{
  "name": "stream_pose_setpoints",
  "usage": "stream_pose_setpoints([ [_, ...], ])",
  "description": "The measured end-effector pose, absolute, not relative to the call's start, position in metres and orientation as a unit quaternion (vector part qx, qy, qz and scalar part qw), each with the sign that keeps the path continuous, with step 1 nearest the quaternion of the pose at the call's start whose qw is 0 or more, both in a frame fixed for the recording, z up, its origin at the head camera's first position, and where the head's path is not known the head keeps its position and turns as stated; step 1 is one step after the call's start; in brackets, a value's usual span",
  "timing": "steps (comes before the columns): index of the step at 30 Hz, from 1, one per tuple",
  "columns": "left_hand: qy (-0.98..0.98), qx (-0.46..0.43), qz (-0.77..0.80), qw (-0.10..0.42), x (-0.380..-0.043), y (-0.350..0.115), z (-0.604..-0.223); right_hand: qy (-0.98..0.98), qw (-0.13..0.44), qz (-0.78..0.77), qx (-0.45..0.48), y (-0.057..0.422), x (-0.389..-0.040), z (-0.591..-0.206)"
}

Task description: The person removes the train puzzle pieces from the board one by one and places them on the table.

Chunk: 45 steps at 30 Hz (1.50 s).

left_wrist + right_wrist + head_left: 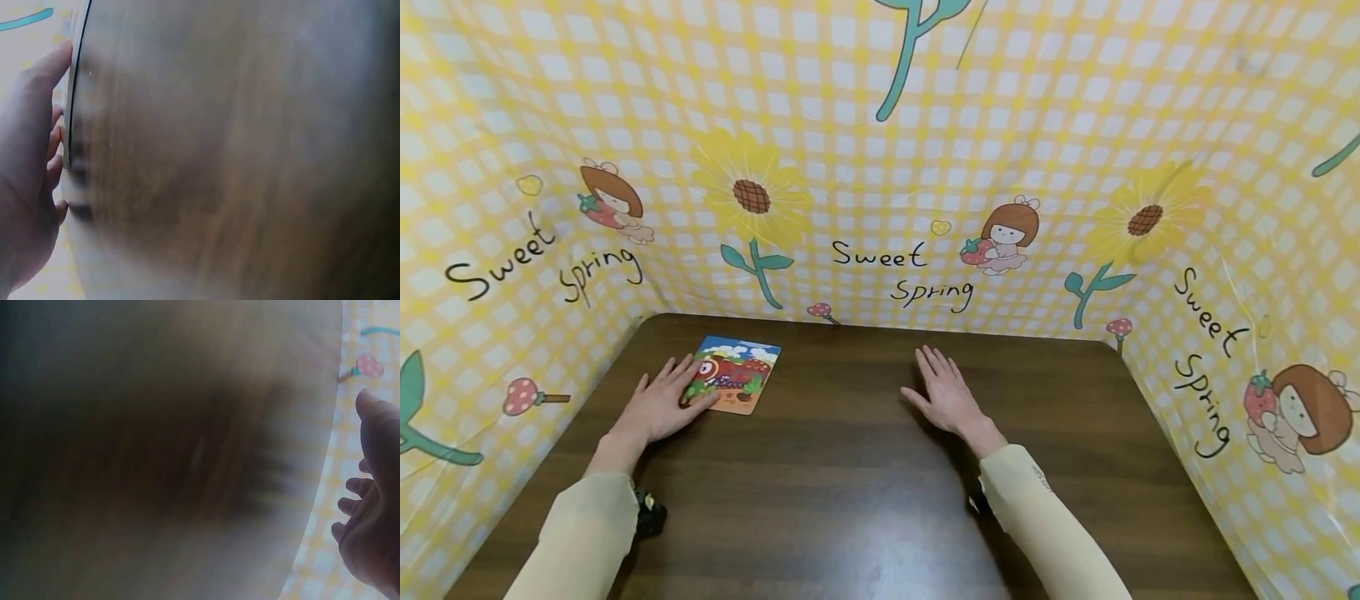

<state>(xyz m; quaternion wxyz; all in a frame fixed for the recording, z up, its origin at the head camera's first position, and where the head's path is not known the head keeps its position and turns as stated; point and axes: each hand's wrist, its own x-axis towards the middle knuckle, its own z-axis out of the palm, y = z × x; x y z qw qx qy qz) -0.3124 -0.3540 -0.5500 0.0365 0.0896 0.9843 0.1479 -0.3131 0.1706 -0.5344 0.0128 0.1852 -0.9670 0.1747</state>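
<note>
A thin, roughly square board (737, 377) with a colourful cartoon picture lies flat at the back left of the brown table. My left hand (658, 407) is spread palm down at its left side, fingertips over the left edge and thumb along the near edge. In the left wrist view, the board's narrow side (74, 106) shows beside the thumb and fingertips. Off to the right, my right hand (946, 395) is stretched out with straight fingers and holds nothing. The right wrist view shows that same hand (375, 494) low by the tabletop, thumb apart from the fingers.
The dark brown wooden table (835, 467) fills the space before me, with a glare spot near the front. A yellow checked cloth (865, 167) with sunflowers and cartoon figures walls it in at the back and both sides. Black wrist devices (650, 513) sit at the sleeves.
</note>
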Motion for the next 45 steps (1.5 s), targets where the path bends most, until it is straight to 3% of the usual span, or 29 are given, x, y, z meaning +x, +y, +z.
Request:
stream_pose_setpoints([
  [14, 0.986, 0.088, 0.135, 0.042, -0.308, -0.343, -0.544, -0.96, -0.023, 0.173, 0.218, 0.117, -0.319, -0.537],
  [28, 0.989, 0.084, 0.119, 0.041, -0.297, -0.304, -0.541, -0.955, -0.068, 0.153, 0.246, 0.099, -0.308, -0.537],
  [45, 0.993, 0.08, 0.086, 0.024, -0.28, -0.27, -0.538, -0.955, -0.104, 0.125, 0.249, 0.035, -0.302, -0.532],
])
